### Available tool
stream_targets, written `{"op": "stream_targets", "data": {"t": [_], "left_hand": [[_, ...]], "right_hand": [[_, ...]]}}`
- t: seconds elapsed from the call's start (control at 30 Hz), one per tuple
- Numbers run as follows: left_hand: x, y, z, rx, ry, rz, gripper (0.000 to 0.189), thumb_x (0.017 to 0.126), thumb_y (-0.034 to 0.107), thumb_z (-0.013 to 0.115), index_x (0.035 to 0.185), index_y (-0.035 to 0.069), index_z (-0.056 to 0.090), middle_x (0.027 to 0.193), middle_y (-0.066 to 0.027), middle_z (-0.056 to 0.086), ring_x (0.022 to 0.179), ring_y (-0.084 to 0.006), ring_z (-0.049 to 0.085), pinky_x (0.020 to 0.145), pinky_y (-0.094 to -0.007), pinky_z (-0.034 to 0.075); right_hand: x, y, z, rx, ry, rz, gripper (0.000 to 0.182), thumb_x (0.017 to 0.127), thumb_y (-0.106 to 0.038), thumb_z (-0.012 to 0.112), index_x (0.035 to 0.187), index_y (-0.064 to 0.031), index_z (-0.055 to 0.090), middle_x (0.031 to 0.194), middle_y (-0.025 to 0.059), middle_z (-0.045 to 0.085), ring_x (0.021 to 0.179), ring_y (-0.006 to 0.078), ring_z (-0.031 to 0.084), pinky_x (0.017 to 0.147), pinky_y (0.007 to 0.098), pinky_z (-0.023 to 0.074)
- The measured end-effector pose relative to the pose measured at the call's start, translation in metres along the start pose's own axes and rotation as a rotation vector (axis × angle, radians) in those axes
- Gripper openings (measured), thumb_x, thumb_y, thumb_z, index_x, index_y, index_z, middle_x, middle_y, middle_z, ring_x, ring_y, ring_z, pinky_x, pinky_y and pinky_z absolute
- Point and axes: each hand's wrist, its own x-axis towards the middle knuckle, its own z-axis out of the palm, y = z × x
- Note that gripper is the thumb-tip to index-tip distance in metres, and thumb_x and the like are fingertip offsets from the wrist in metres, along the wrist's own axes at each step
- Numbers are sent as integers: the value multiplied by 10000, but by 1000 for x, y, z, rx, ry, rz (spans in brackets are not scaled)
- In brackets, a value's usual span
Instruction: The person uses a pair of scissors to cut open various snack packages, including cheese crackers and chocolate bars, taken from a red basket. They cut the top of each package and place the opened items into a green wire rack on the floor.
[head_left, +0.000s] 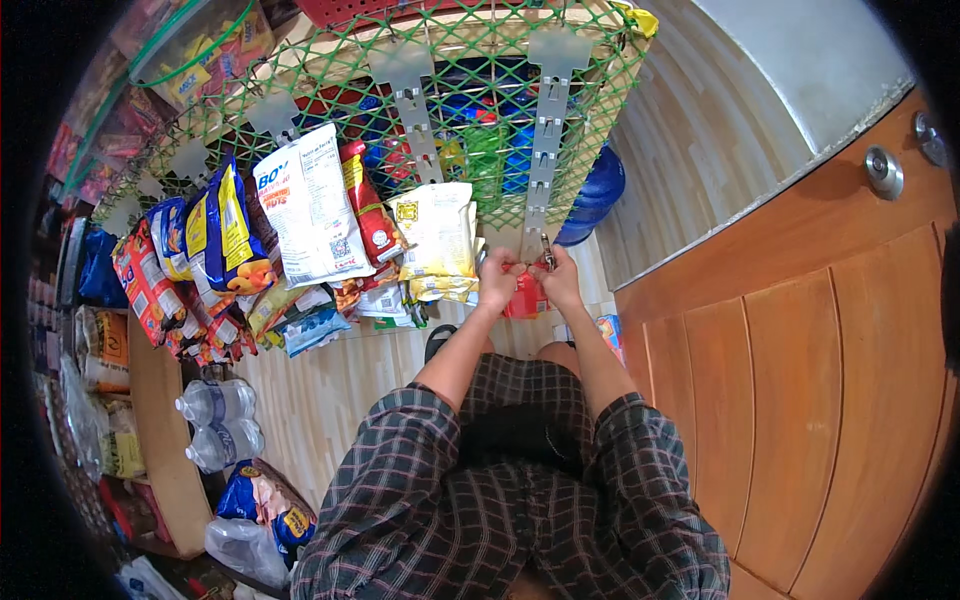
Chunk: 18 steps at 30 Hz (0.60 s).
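Observation:
A red snack packet (526, 301) hangs from my two hands at the lower part of a clear plastic hanging strip (539, 161). My left hand (498, 282) pinches the packet's top edge on the left. My right hand (559, 279) grips the same edge on the right. From the right hand's fingers sticks up a small metal tool (548, 252), whose kind I cannot tell. The fingers hide the packet's upper corners. Just left of my hands hang white and yellow snack packets (436, 232) on a neighbouring strip (413, 105).
Green plastic netting (480, 142) covers a rack front. More snack bags (313, 214) hang leftward. A wooden door (780, 390) stands at right, with a blue plastic item (596, 199) beside the rack. Bottles in wrap (223, 421) stand on the floor at left.

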Motion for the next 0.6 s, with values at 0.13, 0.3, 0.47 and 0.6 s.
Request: {"op": "stream_targets", "data": {"t": [0.13,0.3,0.47,0.6], "left_hand": [[4,16,0,254,-22,109,376,710,-43,609,1063,-7,484,993,-154,575,914,-243,546,819,-329,432],[-6,38,0,432,141,187,556,703,-75,515,1241,-26,382,1212,-267,446,1160,-395,397,981,-434,316],[-22,70,-12,437,-5,286,634,684,-81,533,1272,-36,301,1250,-296,371,1190,-431,347,976,-427,337],[-67,68,-37,635,-187,294,624,696,-66,569,1266,-34,316,1308,-313,300,1210,-452,314,970,-416,361]], "right_hand": [[-2,9,-11,-25,0,-23,203,741,-30,660,887,-31,519,734,7,510,681,88,479,623,235,411],[-27,0,-14,146,149,52,186,831,-152,616,961,-46,536,777,11,529,674,90,505,587,248,426],[-53,-2,-26,489,214,428,254,877,-277,557,1028,-82,498,849,78,578,674,165,577,539,309,470],[-89,-5,-28,933,171,651,282,875,-254,533,1102,-126,428,912,149,590,757,271,594,610,430,493]]}}
